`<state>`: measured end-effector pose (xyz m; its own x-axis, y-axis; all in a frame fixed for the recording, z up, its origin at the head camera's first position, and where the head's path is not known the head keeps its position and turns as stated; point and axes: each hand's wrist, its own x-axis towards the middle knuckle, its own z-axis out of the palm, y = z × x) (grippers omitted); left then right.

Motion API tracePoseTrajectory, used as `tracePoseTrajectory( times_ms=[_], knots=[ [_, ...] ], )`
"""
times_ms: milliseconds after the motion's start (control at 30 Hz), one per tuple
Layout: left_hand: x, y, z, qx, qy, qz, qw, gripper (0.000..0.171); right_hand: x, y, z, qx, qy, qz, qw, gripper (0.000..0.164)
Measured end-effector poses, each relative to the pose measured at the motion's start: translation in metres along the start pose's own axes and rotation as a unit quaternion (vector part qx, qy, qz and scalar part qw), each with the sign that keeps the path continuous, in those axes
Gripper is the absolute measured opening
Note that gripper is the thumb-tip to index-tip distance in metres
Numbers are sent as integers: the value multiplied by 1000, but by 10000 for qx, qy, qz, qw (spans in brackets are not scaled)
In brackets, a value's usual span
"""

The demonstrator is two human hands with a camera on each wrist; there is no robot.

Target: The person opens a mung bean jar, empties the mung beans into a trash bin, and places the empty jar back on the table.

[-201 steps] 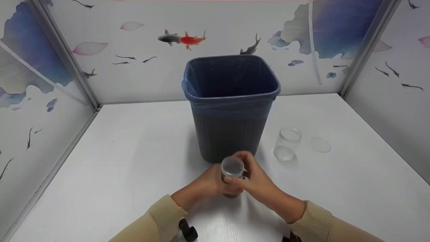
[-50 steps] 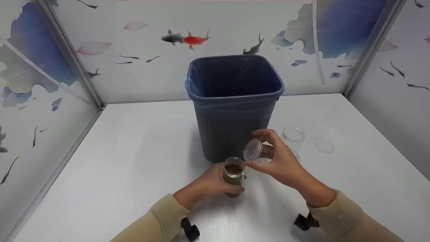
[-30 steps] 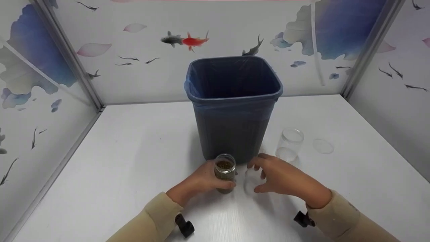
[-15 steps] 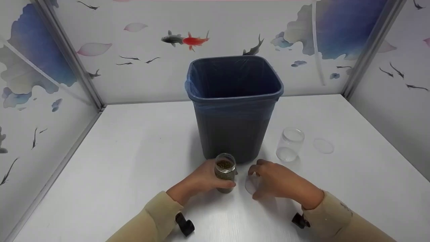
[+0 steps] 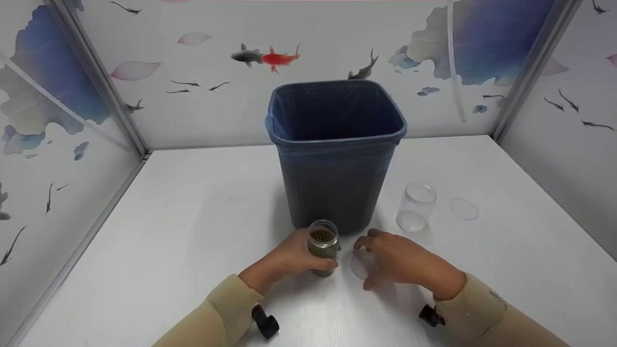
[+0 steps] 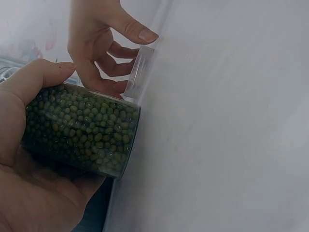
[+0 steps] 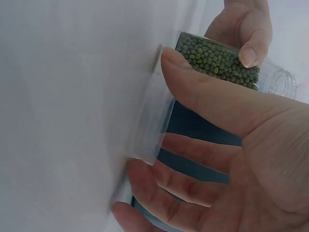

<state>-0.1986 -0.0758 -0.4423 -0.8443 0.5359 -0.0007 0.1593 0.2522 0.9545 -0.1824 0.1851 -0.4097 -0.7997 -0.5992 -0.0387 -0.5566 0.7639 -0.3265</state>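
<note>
My left hand (image 5: 291,255) grips a clear jar (image 6: 82,130) of green beans, fingers and thumb round its side. In the head view the jar stands lidless and upright in front of the bin. To its right, a clear screw lid (image 5: 360,265) lies flat on the table. My right hand (image 5: 397,260) is over that lid, thumb at one side and loosely bent fingers at the other. In the left wrist view the thumb (image 6: 140,31) is spread at the lid's edge. The right wrist view shows the lid (image 7: 152,116) between thumb and fingers, partly blurred.
A grey bin (image 5: 332,188) with a blue liner stands close behind the jar. At the right are a clear jar without a lid (image 5: 415,209) and another clear lid (image 5: 464,209) lying flat. Printed panels (image 5: 193,106) enclose the white table (image 5: 193,217).
My right hand unscrewed the lid from the bean jar, lowered it to the table and spread slightly around it. The left hand shifted the jar a little left.
</note>
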Motion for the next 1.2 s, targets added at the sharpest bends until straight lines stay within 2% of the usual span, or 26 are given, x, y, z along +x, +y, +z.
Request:
tracePoseTrajectory(
  times_ms=[133, 267, 367, 467, 533, 567, 667, 733, 767, 800, 867, 900, 967, 1200],
  knots=[
    [0, 0, 0, -48, -26, 25, 10000, 43, -4, 1, -13, 196, -59, 116, 9997, 70],
    [1, -1, 0, -105, -54, 55, 9999, 43, -12, 0, -35, 288, 200, -39, 9994, 54],
    [1, -2, 0, -147, -63, 16, 9999, 42, -19, 0, -51, 382, 785, -310, 9957, 37],
    [1, -2, 1, -142, -43, -32, 9999, 40, -26, -1, -67, 518, 1798, -437, 9814, 19],
    [2, -2, 1, -108, -20, -2, 9999, 40, -29, -2, -76, 630, 2638, -581, 9608, 13],
    [2, -1, 0, -91, -16, 20, 10000, 40, -30, -2, -79, 672, 3088, -709, 9461, 13],
    [1, -2, 0, -105, -9, 27, 9999, 39, -30, -5, -90, 772, 4290, -1169, 8924, 15],
    [1, -3, 0, -125, -7, 15, 9999, 39, -28, -7, -97, 824, 4901, -1431, 8559, 11],
    [1, -3, 0, -132, -14, 18, 9999, 38, -26, -8, -100, 814, 5126, -1484, 8418, 9],
    [2, -3, 0, -150, -20, 10, 9999, 38, -25, -9, -102, 785, 5298, -1508, 8309, 6],
    [2, -4, 0, -170, -42, 32, 9998, 39, -21, -11, -107, 698, 5505, -1472, 8188, 8],
    [3, -4, 1, -184, -59, 43, 9998, 39, -18, -11, -109, 623, 5549, -1443, 8169, 12],
    [3, -4, 1, -199, -74, 58, 9998, 40, -12, -10, -113, 417, 5521, -1370, 8214, 20],
    [2, -3, 0, -216, -75, 81, 9997, 40, 13, 0, -117, -229, 5047, -1362, 8522, 36]
  ],
)
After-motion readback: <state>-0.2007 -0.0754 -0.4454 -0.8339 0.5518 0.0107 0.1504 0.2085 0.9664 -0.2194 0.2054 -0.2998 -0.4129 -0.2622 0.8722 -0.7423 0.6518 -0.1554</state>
